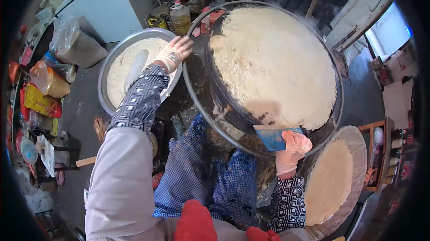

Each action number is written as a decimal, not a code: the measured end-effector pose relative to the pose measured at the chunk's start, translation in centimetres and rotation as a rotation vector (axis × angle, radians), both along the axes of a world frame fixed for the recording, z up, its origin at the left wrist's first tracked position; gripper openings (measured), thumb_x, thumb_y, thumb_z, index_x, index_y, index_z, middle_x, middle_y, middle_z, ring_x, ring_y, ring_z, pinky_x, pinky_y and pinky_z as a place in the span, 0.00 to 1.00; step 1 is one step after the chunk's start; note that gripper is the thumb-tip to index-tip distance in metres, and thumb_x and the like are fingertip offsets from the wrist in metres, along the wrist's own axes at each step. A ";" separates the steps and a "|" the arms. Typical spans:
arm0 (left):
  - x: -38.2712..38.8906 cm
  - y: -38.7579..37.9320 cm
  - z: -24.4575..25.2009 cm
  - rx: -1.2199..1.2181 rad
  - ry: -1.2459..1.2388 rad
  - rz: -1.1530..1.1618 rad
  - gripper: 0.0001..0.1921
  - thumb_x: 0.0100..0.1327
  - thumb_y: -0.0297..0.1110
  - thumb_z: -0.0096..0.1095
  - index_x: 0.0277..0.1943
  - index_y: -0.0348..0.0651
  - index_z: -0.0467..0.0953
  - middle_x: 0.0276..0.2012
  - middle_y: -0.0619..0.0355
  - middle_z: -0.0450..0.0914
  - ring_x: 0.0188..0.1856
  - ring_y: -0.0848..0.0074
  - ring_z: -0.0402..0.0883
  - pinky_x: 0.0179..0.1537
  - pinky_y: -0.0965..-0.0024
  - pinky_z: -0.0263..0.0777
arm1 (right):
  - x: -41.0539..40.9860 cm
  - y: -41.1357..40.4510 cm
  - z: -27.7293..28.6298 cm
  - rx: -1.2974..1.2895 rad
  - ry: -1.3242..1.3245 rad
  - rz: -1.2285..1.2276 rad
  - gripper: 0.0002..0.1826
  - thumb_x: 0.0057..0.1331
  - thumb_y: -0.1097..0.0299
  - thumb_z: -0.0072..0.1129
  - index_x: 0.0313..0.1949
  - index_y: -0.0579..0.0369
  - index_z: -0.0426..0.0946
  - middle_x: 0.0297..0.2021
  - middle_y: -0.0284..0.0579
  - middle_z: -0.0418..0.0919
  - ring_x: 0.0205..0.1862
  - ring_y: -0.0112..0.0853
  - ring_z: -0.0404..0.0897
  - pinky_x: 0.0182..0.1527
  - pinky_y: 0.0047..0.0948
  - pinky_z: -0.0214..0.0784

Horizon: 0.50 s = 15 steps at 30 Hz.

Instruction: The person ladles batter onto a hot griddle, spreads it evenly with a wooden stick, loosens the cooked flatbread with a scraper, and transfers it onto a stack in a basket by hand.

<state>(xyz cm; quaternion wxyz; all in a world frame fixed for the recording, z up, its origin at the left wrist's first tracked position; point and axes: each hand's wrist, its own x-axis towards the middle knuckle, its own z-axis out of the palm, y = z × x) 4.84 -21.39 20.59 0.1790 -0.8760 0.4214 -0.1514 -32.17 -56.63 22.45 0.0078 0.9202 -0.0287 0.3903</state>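
A pale, thin sheet of batter point(278, 59) covers most of a round, dark griddle point(223, 88), with a thin, uneven edge at its left. My right hand point(293, 148), in a striped fingerless glove, grips a blue flat scraper point(277, 138) at the griddle's near edge. My left hand point(176, 49), gloved alike, is held with fingers apart over the right rim of a metal basin point(104, 69), close to the metal ring round the griddle. Pale batter or dough point(119, 63) and a whitish, long, rounded tool point(137, 64) lie in the basin.
A round tray point(358, 160) with a flat, pale brown pancake point(331, 182) stands at the lower right. The metal ring point(198, 101) curves around the griddle. Behind the basin are an oil jug point(180, 17) and a white cabinet point(100, 9). Bags line the left side.
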 end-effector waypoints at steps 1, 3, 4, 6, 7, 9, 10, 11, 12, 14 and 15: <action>0.5 -1.3 -0.3 0.149 0.077 -0.078 0.21 0.59 0.31 0.56 0.56 0.44 0.78 0.66 0.53 0.69 0.74 0.62 0.54 0.73 0.56 0.46 | 0.2 -0.3 -0.2 -0.010 -0.001 -0.005 0.07 0.49 0.68 0.64 0.29 0.41 0.77 0.31 0.31 0.80 0.36 0.34 0.78 0.41 0.41 0.62; 0.0 -3.1 -1.4 0.555 0.119 -0.123 0.09 0.56 0.39 0.61 0.35 0.52 0.87 0.43 0.61 0.85 0.60 0.70 0.74 0.68 0.63 0.56 | 0.2 -0.7 -0.6 -0.019 0.007 -0.003 0.07 0.48 0.64 0.66 0.26 0.38 0.76 0.27 0.30 0.78 0.34 0.34 0.77 0.39 0.41 0.61; -1.0 -3.5 -1.9 0.591 0.185 -0.078 0.10 0.54 0.44 0.62 0.33 0.53 0.86 0.37 0.62 0.85 0.54 0.69 0.77 0.63 0.63 0.61 | 0.2 -0.7 -0.6 -0.020 0.013 0.006 0.07 0.48 0.64 0.66 0.26 0.38 0.76 0.27 0.30 0.78 0.34 0.34 0.77 0.39 0.41 0.61; -4.2 -4.9 -1.1 0.600 0.241 -0.050 0.11 0.50 0.49 0.64 0.29 0.54 0.86 0.30 0.63 0.85 0.45 0.69 0.82 0.54 0.64 0.67 | 0.7 -1.0 -0.3 0.002 0.075 -0.032 0.06 0.48 0.65 0.65 0.25 0.41 0.75 0.24 0.32 0.75 0.32 0.35 0.75 0.40 0.41 0.61; -7.2 -5.4 -0.2 0.570 0.246 -0.056 0.10 0.49 0.47 0.65 0.28 0.55 0.86 0.28 0.62 0.85 0.41 0.71 0.83 0.50 0.66 0.68 | 0.9 -0.9 -0.1 0.008 0.063 -0.024 0.06 0.48 0.65 0.65 0.25 0.41 0.75 0.24 0.32 0.75 0.32 0.35 0.75 0.40 0.41 0.61; -13.4 -6.0 1.6 0.496 0.406 -0.030 0.10 0.49 0.46 0.64 0.25 0.53 0.86 0.23 0.63 0.83 0.35 0.71 0.83 0.43 0.65 0.71 | 1.4 -0.1 0.1 0.060 0.107 0.009 0.05 0.48 0.67 0.62 0.25 0.43 0.75 0.24 0.33 0.74 0.33 0.36 0.74 0.42 0.40 0.59; -17.2 -6.5 1.2 0.383 0.406 0.004 0.09 0.51 0.43 0.64 0.22 0.51 0.84 0.18 0.64 0.80 0.27 0.71 0.82 0.32 0.62 0.71 | 1.8 0.9 0.3 0.101 0.124 0.018 0.05 0.47 0.70 0.60 0.26 0.44 0.75 0.25 0.34 0.75 0.36 0.37 0.74 0.44 0.40 0.58; -19.7 -6.5 -2.1 0.217 0.527 -0.010 0.09 0.51 0.40 0.63 0.21 0.50 0.83 0.16 0.63 0.79 0.25 0.71 0.82 0.26 0.61 0.71 | 2.4 1.8 0.5 0.114 0.106 0.043 0.05 0.47 0.70 0.60 0.26 0.44 0.75 0.25 0.34 0.75 0.36 0.37 0.74 0.44 0.40 0.58; -25.2 -9.8 2.5 0.120 0.680 0.065 0.09 0.53 0.39 0.61 0.21 0.50 0.82 0.18 0.62 0.80 0.26 0.70 0.82 0.28 0.62 0.72 | 2.7 2.0 -0.1 0.097 0.101 0.057 0.05 0.47 0.69 0.59 0.26 0.44 0.75 0.26 0.34 0.75 0.36 0.37 0.74 0.45 0.40 0.58; -33.3 -17.0 -1.7 -0.254 0.649 -0.041 0.09 0.53 0.39 0.61 0.23 0.45 0.81 0.21 0.56 0.80 0.26 0.64 0.81 0.27 0.59 0.71 | 3.0 1.6 -0.1 0.048 0.085 0.040 0.05 0.48 0.70 0.57 0.27 0.43 0.75 0.26 0.35 0.75 0.37 0.37 0.74 0.45 0.42 0.57; -38.2 -19.6 -2.3 -0.383 0.386 -0.375 0.09 0.53 0.38 0.61 0.27 0.43 0.82 0.26 0.52 0.81 0.32 0.60 0.82 0.33 0.59 0.74 | 3.2 0.8 -0.1 0.033 0.066 0.016 0.05 0.48 0.70 0.57 0.27 0.43 0.75 0.26 0.35 0.75 0.37 0.37 0.74 0.45 0.42 0.57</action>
